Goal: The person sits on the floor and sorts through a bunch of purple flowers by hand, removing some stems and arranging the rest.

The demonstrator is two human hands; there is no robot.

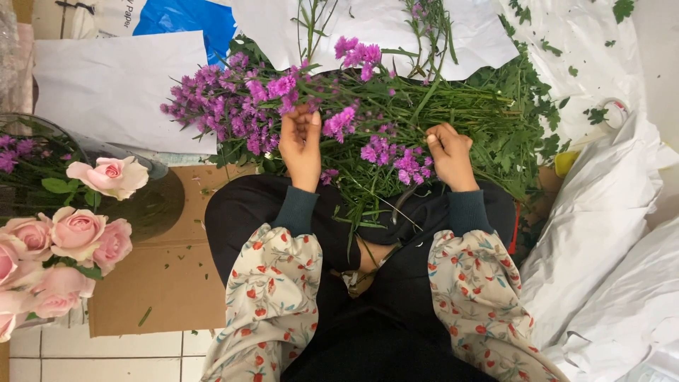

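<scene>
Sorting purple flowers over the lap

A big bunch of purple flowers lies across white paper, with pink roses beside it; the left hand pinches a flower stem, and the right hand is curled closed around green stems.

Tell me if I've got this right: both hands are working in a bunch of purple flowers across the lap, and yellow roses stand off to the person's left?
Not quite. The roses are pink, not yellow, as the head view shows. The rest holds: the left hand and right hand are both in the purple flowers lying across the lap, and the roses stand to the person's left.
</scene>
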